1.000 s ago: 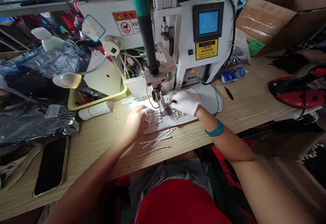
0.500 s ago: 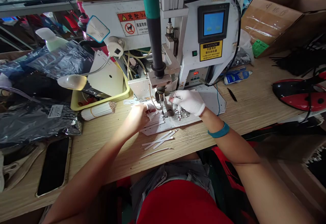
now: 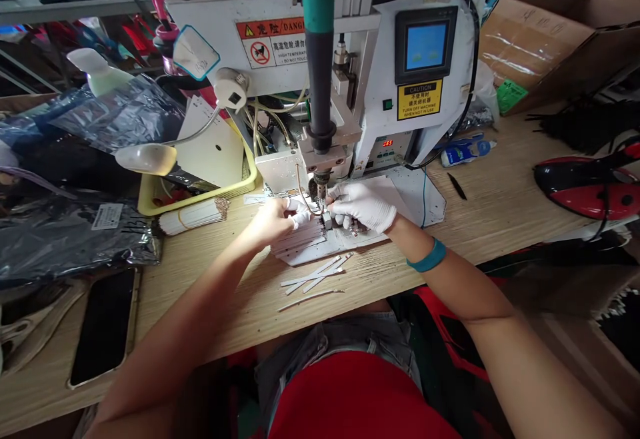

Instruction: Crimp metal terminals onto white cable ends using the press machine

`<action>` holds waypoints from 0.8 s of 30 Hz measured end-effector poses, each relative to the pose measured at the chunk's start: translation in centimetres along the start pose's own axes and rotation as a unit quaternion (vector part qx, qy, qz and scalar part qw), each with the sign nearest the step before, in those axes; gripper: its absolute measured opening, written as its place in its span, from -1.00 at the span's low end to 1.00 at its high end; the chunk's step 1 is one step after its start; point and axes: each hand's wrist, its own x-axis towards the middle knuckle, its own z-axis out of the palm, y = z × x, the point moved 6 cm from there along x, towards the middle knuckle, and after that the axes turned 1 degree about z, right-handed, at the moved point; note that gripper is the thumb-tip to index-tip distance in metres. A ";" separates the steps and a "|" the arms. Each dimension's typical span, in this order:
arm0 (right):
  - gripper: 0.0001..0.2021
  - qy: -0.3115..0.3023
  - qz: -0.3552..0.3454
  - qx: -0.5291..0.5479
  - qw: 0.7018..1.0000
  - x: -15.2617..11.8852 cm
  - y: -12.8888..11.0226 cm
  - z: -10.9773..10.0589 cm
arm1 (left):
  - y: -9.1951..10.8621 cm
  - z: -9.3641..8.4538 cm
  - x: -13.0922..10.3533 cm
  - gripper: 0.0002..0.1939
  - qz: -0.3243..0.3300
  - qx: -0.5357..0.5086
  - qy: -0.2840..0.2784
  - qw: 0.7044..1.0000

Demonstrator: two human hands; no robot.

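My left hand (image 3: 275, 219), with white covers on its fingertips, is closed in a pinch left of the soldering machine's tip (image 3: 321, 189). White flat wires (image 3: 303, 238) lie side by side beneath it on the white base plate (image 3: 340, 250). What its fingertips grip is too small to tell. My right hand (image 3: 364, 207), in a white glove, pinches close to the right of the tip, beside a small metal block (image 3: 327, 220). Anything between those fingers is hidden. Small metal parts (image 3: 358, 228) lie partly under the right hand.
Loose white strips (image 3: 315, 275) lie in front of the plate. A bundle of white wires (image 3: 193, 217), a yellow basket (image 3: 200, 200) and a phone (image 3: 104, 327) are on the left. A red and black iron-shaped object (image 3: 585, 186) and a cardboard box (image 3: 537, 46) stand at right.
My right hand has moved left, its fingertips now close to the soldering tip and the metal block. My left hand stays near the wires. The whole view has shifted slightly.
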 end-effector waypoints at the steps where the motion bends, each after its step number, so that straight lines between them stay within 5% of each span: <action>1: -0.85 -0.009 -0.003 0.004 1.000 0.1 0.1 0.0 | 0.0 0.1 0.1 -0.79 -0.005 -0.005 0.002 1.000; 24: -0.85 -0.026 0.015 0.047 0.998 0.5 0.2 0.1 | 0.2 0.2 0.4 -0.90 -0.022 -0.025 0.002 0.999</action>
